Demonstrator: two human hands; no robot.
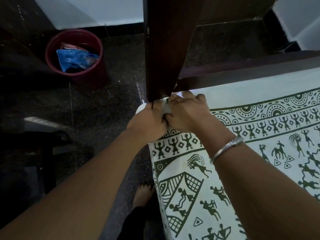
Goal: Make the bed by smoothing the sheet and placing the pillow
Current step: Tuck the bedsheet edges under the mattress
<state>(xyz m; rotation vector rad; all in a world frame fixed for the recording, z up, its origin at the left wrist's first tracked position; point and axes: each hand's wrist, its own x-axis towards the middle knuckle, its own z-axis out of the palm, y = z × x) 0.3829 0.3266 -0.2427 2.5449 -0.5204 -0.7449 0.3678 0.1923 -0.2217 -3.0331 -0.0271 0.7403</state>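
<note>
A white sheet [242,170] printed with dark green folk figures covers the bed on the right. Its corner is bunched at the foot of a dark wooden bedpost [166,49]. My left hand [149,120] grips the bunched white corner from the left side. My right hand [187,111], with a silver bangle on its wrist, presses and pinches the same corner from the right, its fingertips against the bed frame. The two hands touch each other. No pillow is in view.
A dark wooden bed rail [251,73] runs along the far edge of the sheet. A maroon bin [76,58] with blue wrappers stands on the dark speckled floor at the left. My bare foot [143,196] is beside the bed. Dark furniture [34,153] sits far left.
</note>
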